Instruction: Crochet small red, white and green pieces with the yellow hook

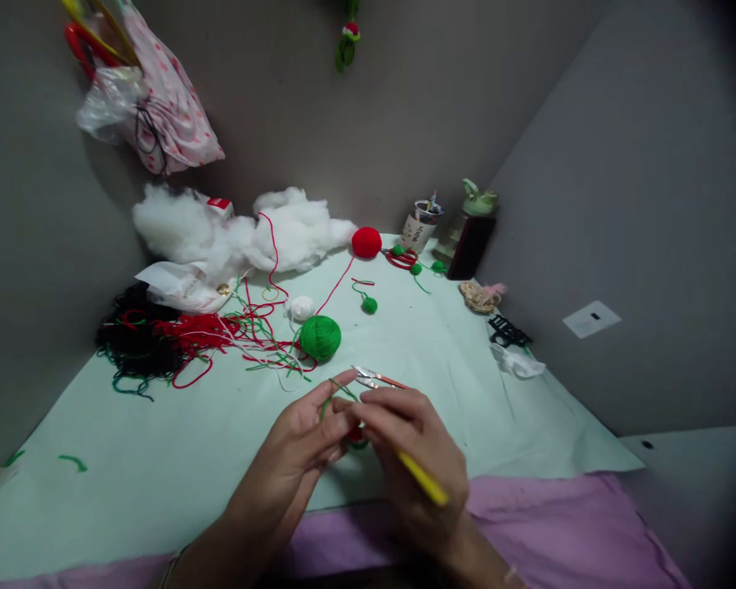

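My left hand (303, 438) is closed on a small red and green crochet piece (356, 437), mostly hidden by the fingers. Green yarn (344, 388) runs over the raised left index finger. In my right hand (420, 433) is a crochet hook (426, 478); its yellow handle sticks out below the fingers, and its tip is hidden near the piece. Both hands meet close together above the table's front part. Just beyond the fingertips lies a pair of small scissors or snips (374, 378). A green yarn ball (320, 338) rests farther back, left of them.
White stuffing (300, 233) lines the back wall beside a red yarn ball (366, 242). Tangled yarn scraps (208, 327) cover the left. Small green balls (369, 305), red-handled scissors (401, 258), a pen cup (418, 229), a bottle (479, 200) and a phone (471, 248) sit at back right.
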A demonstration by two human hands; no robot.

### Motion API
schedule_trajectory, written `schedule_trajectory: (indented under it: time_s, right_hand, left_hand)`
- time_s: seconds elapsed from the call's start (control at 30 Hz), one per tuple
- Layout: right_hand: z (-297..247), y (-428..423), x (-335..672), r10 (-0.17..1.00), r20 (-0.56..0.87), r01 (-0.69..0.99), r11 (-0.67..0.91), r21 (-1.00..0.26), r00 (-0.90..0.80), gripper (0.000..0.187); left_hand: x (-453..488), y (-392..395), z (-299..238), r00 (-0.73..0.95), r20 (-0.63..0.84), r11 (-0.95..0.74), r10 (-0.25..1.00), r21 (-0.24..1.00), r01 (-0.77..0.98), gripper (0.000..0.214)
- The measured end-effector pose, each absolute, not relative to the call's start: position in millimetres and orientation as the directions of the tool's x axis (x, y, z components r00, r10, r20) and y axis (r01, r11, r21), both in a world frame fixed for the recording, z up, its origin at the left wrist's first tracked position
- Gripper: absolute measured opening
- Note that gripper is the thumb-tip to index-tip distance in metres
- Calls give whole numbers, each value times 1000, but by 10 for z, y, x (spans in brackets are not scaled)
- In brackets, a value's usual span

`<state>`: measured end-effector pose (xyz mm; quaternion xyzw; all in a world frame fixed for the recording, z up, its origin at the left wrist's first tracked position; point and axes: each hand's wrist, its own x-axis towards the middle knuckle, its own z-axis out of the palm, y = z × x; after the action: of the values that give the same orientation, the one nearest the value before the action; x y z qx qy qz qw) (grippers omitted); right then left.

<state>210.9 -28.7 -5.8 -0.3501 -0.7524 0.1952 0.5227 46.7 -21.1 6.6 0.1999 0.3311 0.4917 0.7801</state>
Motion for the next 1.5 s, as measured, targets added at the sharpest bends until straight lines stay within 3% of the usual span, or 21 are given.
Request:
schedule_trajectory:
  time_s: [0.1,0.23,0.37,0.47,0.53,0.67,0.77,0.87,0.93,1.03,1.1,1.23,1.4,1.5]
  right_hand:
    - [36,-259,2109,804,566,220,594,-774,-182,42]
    - [57,-225,2065,832,513,153,547,-823,-212,31]
    - [-23,-178,2063,888,435,-48,433,-900,-149,22]
    - [-43,-134,2088,936,324,-258,282,-924,-136,14]
    - [-25,-109,2089,957,236,-352,166,-921,-167,14]
    - [39,-81,2065,968,99,-469,-21,-883,-231,17]
    - [63,-77,2060,965,67,-480,-65,-875,-252,19]
    - [53,-87,2061,968,93,-475,-30,-879,-234,16]
    - [38,-101,2053,969,130,-465,18,-885,-210,13]
    - [19,-125,2028,972,184,-414,110,-904,-144,12]
    - [11,-144,2006,971,219,-356,172,-918,-95,13]
    - [-10,-192,1944,952,306,-239,293,-926,-18,17]
    - [-38,-234,1879,868,496,8,496,-868,6,26]
    - [-36,-221,1877,832,555,84,554,-828,-17,29]
  left_hand:
    - [453,-215,75,306,-352,466,884,651,-599,66]
    - [482,-242,32,220,-312,381,924,716,-586,78]
    - [420,-224,5,175,-254,306,951,839,-450,75]
    - [307,-175,59,81,-187,204,979,896,-395,61]
    - [238,-140,134,85,-178,195,980,824,-533,47]
    - [145,-117,285,221,-189,290,957,565,-772,33]
    - [102,-153,323,213,-109,233,971,627,-743,38]
    - [81,-215,278,79,26,21,997,841,-540,41]
    - [84,-251,220,-23,133,-134,991,947,-293,28]
    - [118,-262,121,-61,291,-289,955,957,37,8]
    - [160,-246,58,-27,344,-339,939,934,112,6]
    - [281,-231,-7,17,256,-255,967,967,-13,23]
    - [452,-244,29,55,-51,68,997,929,-365,58]
    - [481,-226,10,36,-75,83,997,859,-505,46]
